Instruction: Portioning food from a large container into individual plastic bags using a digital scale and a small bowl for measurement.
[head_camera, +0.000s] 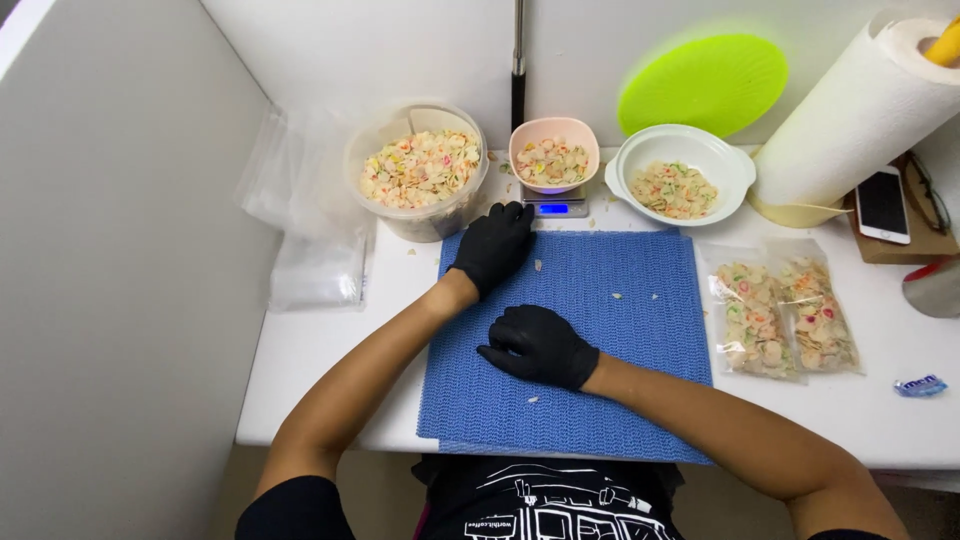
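- The left hand (495, 245), in a black glove, lies flat and open on the top left corner of the blue woven mat (600, 330), its grip spread and holding nothing.
- The right hand (538, 345), also gloved black, rests on the mat's middle with its grip loosely curled and empty.
- At 12 o'clock from the left hand stands a small digital scale (553, 206) carrying a pink bowl (553, 152) of pale cereal pieces.
- At 10 o'clock sits a clear round plastic tub (420, 170) of the same pieces.
- At 2 o'clock from the right hand is a white bowl (680, 172), partly filled.
- At 3 o'clock two filled clear bags (785, 318) lie on the white bench (320, 350).
- Empty clear bags (315, 265) lie at 9 o'clock.
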